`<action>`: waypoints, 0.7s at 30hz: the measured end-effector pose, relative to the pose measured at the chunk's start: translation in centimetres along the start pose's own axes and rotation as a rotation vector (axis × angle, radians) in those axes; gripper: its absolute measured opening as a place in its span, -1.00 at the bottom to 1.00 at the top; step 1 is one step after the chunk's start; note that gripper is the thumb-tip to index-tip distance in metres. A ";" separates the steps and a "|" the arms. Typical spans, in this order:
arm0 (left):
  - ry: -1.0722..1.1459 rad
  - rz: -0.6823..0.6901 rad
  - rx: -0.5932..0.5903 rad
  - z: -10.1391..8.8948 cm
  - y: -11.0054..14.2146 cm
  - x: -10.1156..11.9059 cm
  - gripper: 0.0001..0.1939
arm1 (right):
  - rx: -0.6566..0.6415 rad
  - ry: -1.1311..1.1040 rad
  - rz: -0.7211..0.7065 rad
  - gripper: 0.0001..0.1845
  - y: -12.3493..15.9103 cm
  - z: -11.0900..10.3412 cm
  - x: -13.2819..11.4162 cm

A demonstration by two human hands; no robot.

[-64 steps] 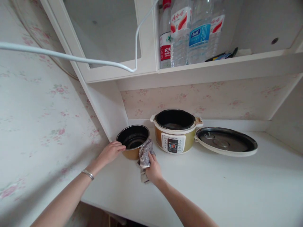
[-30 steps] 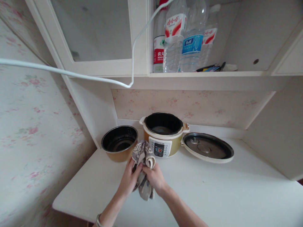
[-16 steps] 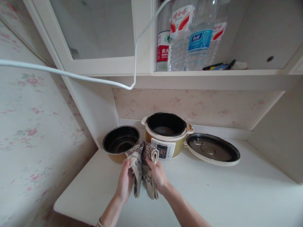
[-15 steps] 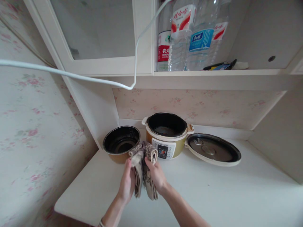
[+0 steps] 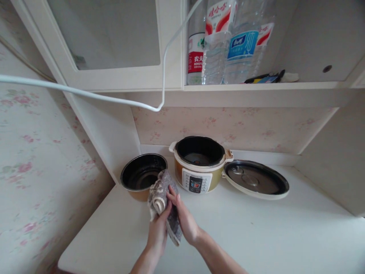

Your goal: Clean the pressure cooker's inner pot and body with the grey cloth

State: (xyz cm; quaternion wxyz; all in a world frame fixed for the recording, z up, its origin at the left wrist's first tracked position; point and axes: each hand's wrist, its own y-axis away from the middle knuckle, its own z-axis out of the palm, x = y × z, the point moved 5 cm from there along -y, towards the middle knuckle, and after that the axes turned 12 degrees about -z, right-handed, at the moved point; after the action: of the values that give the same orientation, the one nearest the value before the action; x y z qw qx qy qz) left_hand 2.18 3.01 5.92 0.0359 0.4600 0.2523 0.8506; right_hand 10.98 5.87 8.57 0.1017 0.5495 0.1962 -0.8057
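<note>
Both my hands hold a grey patterned cloth [image 5: 161,190] above the white counter [image 5: 256,228]. My left hand [image 5: 158,230] grips its lower fold from the left, and my right hand [image 5: 184,219] presses it from the right with the fingers laid flat. The cloth is bunched and rises in front of a loose inner pot [image 5: 139,177], dark inside and gold outside. Just right of it stands a gold and white cooker base [image 5: 199,165] with its top open. The cooker's round lid [image 5: 255,180] lies upturned on the counter further right.
A shelf above holds several plastic water bottles [image 5: 225,42] and small dark items [image 5: 265,78]. A white cable [image 5: 114,97] hangs across the cabinet front. Floral wallpaper covers the left wall and backsplash. The counter's edge runs at the lower left.
My left hand left the inner pot's rim and joined the right hand on the cloth. Together they spread it, then folded it into a bunch leaning left toward the pot.
</note>
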 end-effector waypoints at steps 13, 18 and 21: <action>-0.184 0.382 0.267 3.2 1.2 14.4 -0.47 | 0.142 0.315 0.224 -0.47 11.2 -17.2 -1.9; -0.795 0.853 0.029 13.5 1.2 18.4 -0.60 | 0.520 0.644 0.200 -0.42 17.7 -27.4 -3.2; -1.035 0.915 -0.102 19.5 -0.6 18.1 -0.64 | 0.701 0.853 0.228 -0.44 20.8 -31.4 -4.4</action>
State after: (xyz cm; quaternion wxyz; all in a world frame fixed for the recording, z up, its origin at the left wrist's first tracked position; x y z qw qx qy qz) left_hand 7.25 16.57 28.23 -0.1889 0.8646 -0.0570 0.4621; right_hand 47.10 0.32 -1.68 -0.0888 0.8453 -0.1204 -0.5129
